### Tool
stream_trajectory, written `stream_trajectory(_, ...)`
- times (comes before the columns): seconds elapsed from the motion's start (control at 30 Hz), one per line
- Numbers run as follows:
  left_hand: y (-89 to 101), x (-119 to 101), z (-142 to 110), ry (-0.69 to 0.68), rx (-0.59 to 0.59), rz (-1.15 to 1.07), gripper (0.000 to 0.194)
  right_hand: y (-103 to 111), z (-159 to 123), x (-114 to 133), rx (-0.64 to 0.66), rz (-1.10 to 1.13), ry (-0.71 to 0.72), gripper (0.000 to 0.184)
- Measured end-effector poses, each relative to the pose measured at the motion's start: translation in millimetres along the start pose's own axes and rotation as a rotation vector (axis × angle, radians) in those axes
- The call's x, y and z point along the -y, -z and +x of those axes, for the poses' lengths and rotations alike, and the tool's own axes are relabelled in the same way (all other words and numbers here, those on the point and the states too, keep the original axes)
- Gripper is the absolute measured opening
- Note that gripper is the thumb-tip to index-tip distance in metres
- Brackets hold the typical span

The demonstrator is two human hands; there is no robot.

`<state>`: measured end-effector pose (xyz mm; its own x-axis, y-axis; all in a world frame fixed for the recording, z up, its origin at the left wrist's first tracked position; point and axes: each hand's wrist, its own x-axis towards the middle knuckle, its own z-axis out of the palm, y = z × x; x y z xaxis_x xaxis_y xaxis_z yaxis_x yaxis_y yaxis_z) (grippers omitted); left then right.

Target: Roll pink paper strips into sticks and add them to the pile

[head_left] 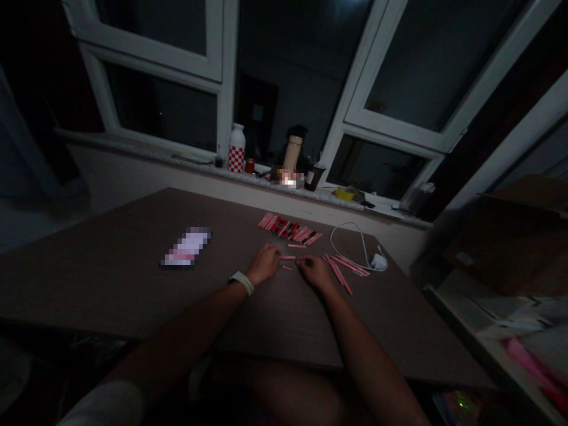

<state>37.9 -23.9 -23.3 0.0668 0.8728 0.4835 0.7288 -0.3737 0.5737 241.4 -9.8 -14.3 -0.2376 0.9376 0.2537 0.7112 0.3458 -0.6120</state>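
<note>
My left hand, with a white watch band at the wrist, and my right hand rest on a dark wooden table. Both curl their fingers onto the ends of one short pink stick held between them. A tiny pink piece lies just below it. A row of several pink and red sticks lies beyond the hands. More long pink sticks fan out to the right of my right hand.
A phone lies on the table to the left. A white cable and charger sit at the right. The window sill carries a checkered bottle, cups and jars. Cardboard boxes stand at right.
</note>
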Motion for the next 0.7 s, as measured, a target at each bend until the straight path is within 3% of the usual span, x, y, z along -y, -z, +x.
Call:
stream_trajectory(0.4, 1.1, -3.3, 0.0, 0.003, 0.028, 0.018, 0.011, -4.3, 16.7, -4.3, -0.249, -0.217, -0.024, 0.028)
stream_trajectory(0.7, -1.2, 0.9, -1.0, -0.022, 0.023, 0.055, 0.011, -8.9, 37.2, 0.8, -0.125, -0.356, -0.004, 0.031)
